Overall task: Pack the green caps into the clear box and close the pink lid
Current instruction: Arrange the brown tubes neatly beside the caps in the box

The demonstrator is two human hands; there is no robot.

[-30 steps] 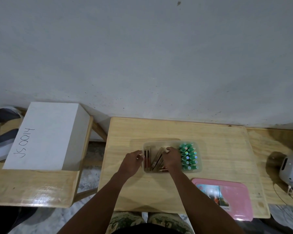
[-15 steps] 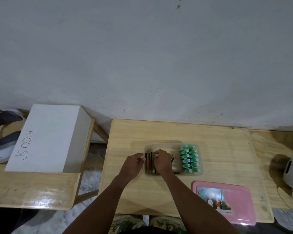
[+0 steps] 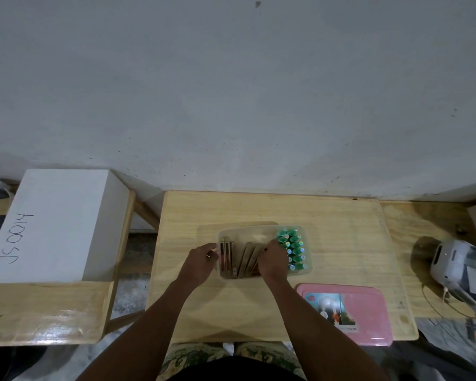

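Note:
The clear box [image 3: 248, 231] sits in the middle of the wooden table [image 3: 341, 243]. Several green caps [image 3: 291, 247] stand packed in rows at its right end. Several brown stick-like items [image 3: 227, 257] fill its left and middle, some leaning. My left hand [image 3: 199, 261] rests against the box's left wall, fingers curled on the rim. My right hand [image 3: 272, 258] is inside the box between the brown items and the green caps, fingers bent down; what it touches is hidden. The pink lid [image 3: 368, 312] lies flat on the table, front right of the box.
A white carton [image 3: 52, 224] with handwriting stands on a separate wooden bench at the left. A white device [image 3: 456, 259] with a cable lies on the surface at far right. A grey wall runs behind the table. My knees show below the table's front edge.
My right hand moved from the left part of the box back toward the green caps. The brown items now lean differently. My left hand stayed at the box's left wall.

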